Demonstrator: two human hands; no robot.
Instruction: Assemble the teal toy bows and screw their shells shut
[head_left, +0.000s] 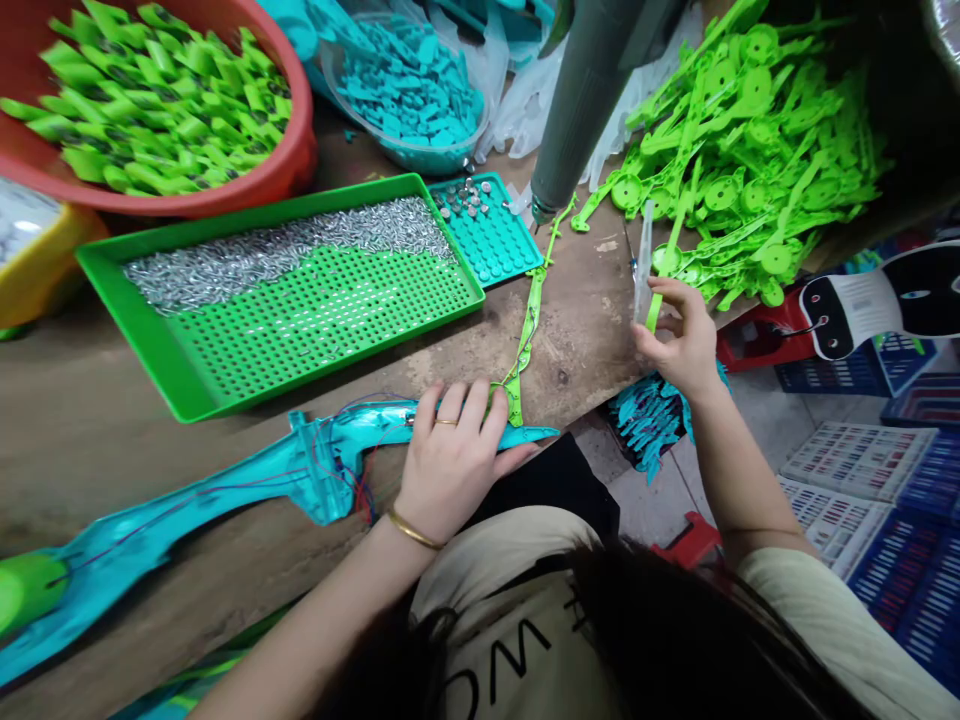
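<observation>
A long blue plastic toy shell (pixel 262 478) with thin red and dark wires lies across the table, hollow side up. My left hand (pixel 457 455) is closed over its right end, fingers across the far edge and thumb along the near edge. Touching those fingertips is a slim green plastic piece (pixel 531 320) that stretches away toward the driver tip. My right hand (pixel 681 335) pinches a translucent plastic strip (pixel 643 265) together with a narrow green plastic part (pixel 655 308), beside the pile of green parts (pixel 750 150). Part of what it holds is hidden by the fingers.
A green perforated tray (pixel 300 350) of small screws and a blue tray (pixel 499 235) with metal bits sit ahead. A grey power driver (pixel 577 120) hangs over the table. Behind are a red tub (pixel 300 150) and a clear bowl (pixel 420 155). Crates (pixel 855 460) stand at right.
</observation>
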